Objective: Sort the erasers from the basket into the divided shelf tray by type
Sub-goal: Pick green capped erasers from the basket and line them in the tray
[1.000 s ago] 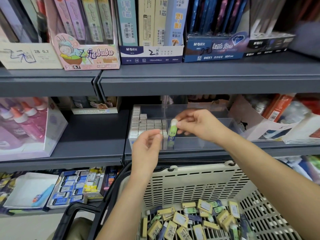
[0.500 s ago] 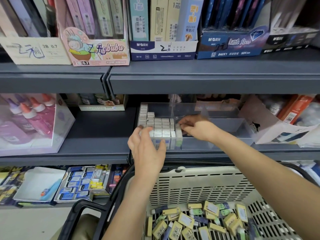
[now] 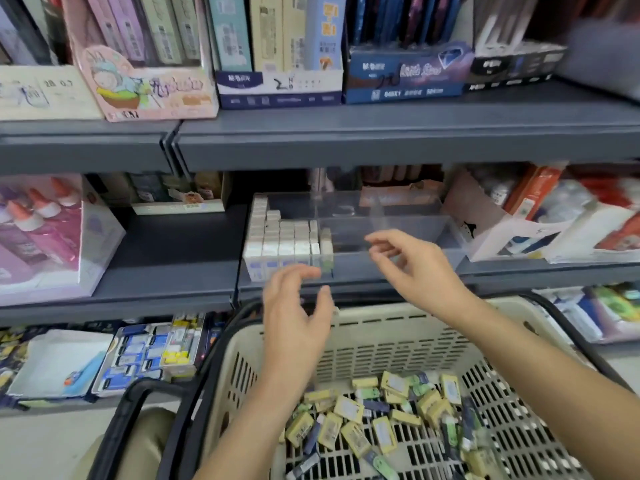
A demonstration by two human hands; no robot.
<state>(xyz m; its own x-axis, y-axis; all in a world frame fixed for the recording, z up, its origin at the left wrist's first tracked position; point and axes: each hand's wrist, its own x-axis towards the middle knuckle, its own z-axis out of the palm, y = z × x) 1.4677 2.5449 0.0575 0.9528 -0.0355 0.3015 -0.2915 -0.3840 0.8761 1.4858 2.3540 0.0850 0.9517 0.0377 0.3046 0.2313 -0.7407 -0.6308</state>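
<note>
Erasers (image 3: 350, 409) in basket (image 3: 398, 318), left hand (image 3: 298, 317), right hand (image 3: 417, 268) relaxed (both empty), carton (image 3: 45, 98) marked "2B 0.7"

A stationery shop: grey shelves (image 3: 381, 140) stacked with boxed pencil leads (image 3: 277, 57).

Blur spoils most of the print; at eleven o'clock the cream box (image 3: 48, 93) reads "2B 0.7"; at twelve o'clock the white and blue carton (image 3: 280, 85) bears a handwritten "2"; at one o'clock the dark blue carton (image 3: 405, 81) shows "640X1".
</note>
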